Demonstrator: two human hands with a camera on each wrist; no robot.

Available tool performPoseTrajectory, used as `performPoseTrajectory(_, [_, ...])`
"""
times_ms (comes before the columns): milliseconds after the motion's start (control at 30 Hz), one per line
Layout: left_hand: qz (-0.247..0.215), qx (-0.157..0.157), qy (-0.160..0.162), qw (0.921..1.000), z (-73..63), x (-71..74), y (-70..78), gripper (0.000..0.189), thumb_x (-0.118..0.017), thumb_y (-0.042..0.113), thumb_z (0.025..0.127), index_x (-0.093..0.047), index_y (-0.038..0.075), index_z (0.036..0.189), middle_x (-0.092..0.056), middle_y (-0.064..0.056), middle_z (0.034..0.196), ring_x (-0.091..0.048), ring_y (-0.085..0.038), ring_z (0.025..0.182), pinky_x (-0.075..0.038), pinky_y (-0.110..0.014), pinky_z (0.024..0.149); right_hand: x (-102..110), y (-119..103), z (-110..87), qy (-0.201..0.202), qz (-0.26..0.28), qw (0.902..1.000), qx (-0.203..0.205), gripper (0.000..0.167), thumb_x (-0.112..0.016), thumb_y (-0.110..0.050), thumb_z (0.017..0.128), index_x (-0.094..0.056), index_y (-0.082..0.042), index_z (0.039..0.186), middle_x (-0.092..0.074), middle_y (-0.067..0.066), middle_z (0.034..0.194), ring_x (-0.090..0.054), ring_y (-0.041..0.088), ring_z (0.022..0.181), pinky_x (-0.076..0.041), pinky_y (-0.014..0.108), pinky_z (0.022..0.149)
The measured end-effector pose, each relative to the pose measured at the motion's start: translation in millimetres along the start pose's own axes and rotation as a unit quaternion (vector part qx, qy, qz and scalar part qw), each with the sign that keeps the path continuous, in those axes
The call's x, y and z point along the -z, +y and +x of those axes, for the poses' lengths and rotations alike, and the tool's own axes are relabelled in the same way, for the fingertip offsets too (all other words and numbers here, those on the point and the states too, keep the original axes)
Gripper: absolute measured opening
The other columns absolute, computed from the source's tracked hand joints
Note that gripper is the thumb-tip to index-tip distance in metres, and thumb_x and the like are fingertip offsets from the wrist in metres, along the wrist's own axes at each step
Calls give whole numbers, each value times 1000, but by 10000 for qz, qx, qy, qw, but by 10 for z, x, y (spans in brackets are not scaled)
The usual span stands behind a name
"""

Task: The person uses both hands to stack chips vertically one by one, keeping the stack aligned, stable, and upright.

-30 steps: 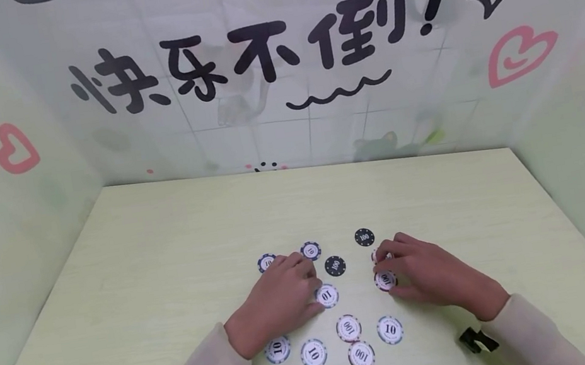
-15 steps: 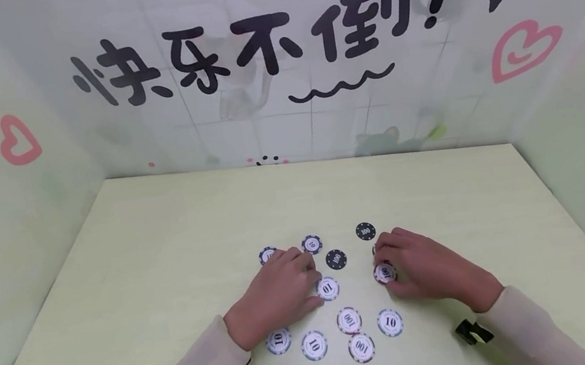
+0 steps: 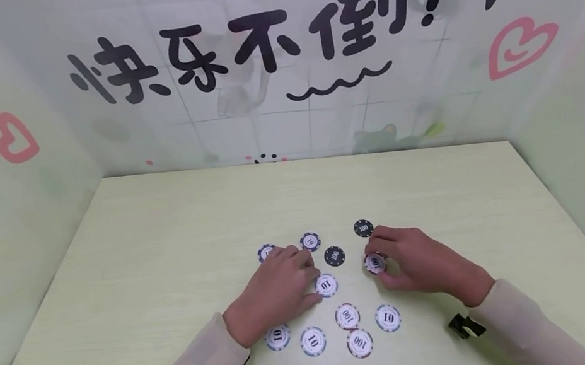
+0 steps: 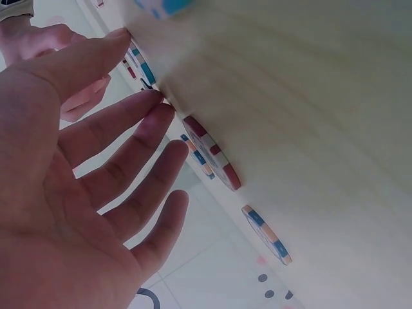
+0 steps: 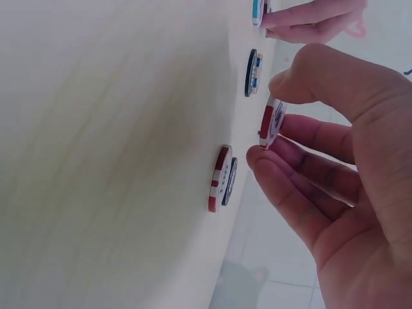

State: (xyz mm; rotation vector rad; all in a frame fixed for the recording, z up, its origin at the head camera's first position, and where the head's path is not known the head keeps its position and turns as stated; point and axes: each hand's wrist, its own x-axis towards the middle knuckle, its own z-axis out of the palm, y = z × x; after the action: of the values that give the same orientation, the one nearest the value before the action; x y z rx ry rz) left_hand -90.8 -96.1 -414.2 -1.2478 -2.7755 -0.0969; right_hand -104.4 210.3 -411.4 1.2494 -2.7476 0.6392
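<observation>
Between thumb and fingertips, my right hand (image 3: 416, 258) pinches a red-and-white poker chip (image 3: 375, 263) marked 100. The right wrist view shows that held chip (image 5: 273, 122) tilted and raised off the table. Just past it lies another red-and-white chip (image 5: 221, 178), with a black chip (image 5: 230, 183) behind. My left hand (image 3: 276, 293) hovers low, fingers loosely extended, its thumb and index tips right at the rim of a light-blue 10 chip (image 3: 326, 285). Under the left fingers, a red-edged chip (image 4: 212, 153) shows in the left wrist view; the hand hides it from the head view.
Black 100 chips (image 3: 335, 256) and dark-blue 10 chips (image 3: 310, 241) lie toward the back. Nearer are two touching 100 chips (image 3: 347, 316) and light-blue 10 chips (image 3: 313, 340). Printed cloth walls (image 3: 282, 120) border the pale table (image 3: 162, 228) at the back and sides.
My right hand has taken hold of the red-and-white 100 chip and moved it slightly left and away from me. The left hand has stayed by the light-blue 10 chip.
</observation>
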Motion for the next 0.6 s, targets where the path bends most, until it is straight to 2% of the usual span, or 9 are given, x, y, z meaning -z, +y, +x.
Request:
performPoseTrajectory(267, [16, 50, -88, 9999, 2, 6, 6, 35, -87, 43, 96, -86, 13, 114, -74, -4, 114, -66, -24, 107, -53, -40, 95, -51, -42, 61, 279, -106, 9994, 200, 30, -87, -8, 84, -77, -7, 113, -72, 1, 111, -68, 14, 92, -62, 33, 82])
performPoseTrajectory(467, [22, 69, -84, 9999, 8, 3, 5, 35, -86, 44, 96, -86, 13, 113, -74, -3, 114, -66, -24, 108, -53, -40, 95, -88, -71, 115, 243, -260, 9991, 226, 33, -88, -10, 85, -78, -4, 116, -73, 5, 116, -70, 19, 99, -63, 36, 87])
performPoseTrajectory(600, [59, 68, -73, 9999, 12, 0, 5, 36, -86, 45, 96, -86, 14, 113, -75, -3, 114, -66, -23, 109, -53, -41, 95, -112, -88, 157, 257, -257, 9988, 332, 32, -87, -11, 85, -78, -4, 115, -71, 5, 115, -69, 19, 98, -62, 35, 86])
